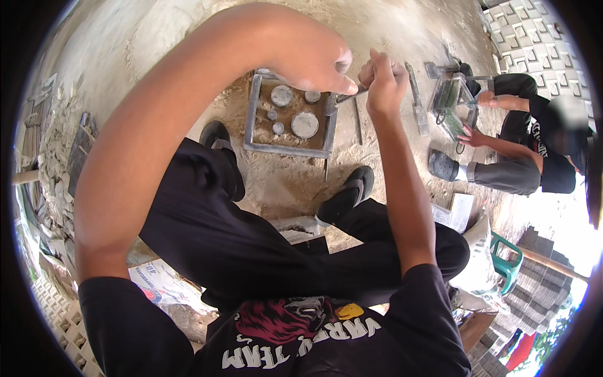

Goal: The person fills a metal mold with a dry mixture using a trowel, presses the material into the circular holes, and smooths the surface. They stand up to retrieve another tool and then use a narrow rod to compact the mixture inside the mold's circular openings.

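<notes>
Since both hands are bunched right over the far right corner of the square metal mould frame [290, 113], my worry is a slip: the right hand [382, 85] is fisted tight round a thin metal rod tool [350, 95] whose tip pokes at that corner, and the left hand [311, 60] sits curled just beside it, knuckles down. I can't tell if the left one actually grips anything. If the tool skids off the steel edge it could jab those fingers or gouge the packed fill. The frame sits on the sandy ground beyond my sandals, grey angle-iron walls, brown gritty sand inside, with several smooth round grey discs [304, 124] of different sizes set into it. Another person [534, 151] squats at the right over a similar frame.
</notes>
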A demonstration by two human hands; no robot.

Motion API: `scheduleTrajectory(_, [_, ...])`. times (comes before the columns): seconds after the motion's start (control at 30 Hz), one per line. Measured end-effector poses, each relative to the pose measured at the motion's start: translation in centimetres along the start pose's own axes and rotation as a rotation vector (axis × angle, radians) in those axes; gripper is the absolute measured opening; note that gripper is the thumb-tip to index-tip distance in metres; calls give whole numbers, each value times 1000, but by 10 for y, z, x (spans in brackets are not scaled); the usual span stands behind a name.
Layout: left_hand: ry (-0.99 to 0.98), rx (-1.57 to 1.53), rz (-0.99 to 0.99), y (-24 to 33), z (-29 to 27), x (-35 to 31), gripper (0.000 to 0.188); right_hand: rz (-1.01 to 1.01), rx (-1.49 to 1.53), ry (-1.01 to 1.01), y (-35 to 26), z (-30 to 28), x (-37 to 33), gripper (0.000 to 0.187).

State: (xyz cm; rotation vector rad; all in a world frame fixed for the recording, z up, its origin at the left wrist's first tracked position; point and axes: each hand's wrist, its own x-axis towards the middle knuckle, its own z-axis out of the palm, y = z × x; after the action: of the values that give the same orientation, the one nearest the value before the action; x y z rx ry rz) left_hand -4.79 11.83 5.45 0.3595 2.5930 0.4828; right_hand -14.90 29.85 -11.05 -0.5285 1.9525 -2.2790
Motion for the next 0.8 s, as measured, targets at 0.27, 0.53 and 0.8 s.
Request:
scheduleTrajectory(0.27, [9, 32, -22, 4, -4, -3, 57, -25, -32, 70, 2, 12, -3, 38])
scheduleTrajectory(0.53, [49, 60, -7, 5, -5, -5, 56, -32, -5, 53, 3, 14, 7, 35])
scheduleTrajectory(0.8, [78, 8, 3, -2, -1, -8, 56, -76, -115, -32, 5, 23, 27, 38])
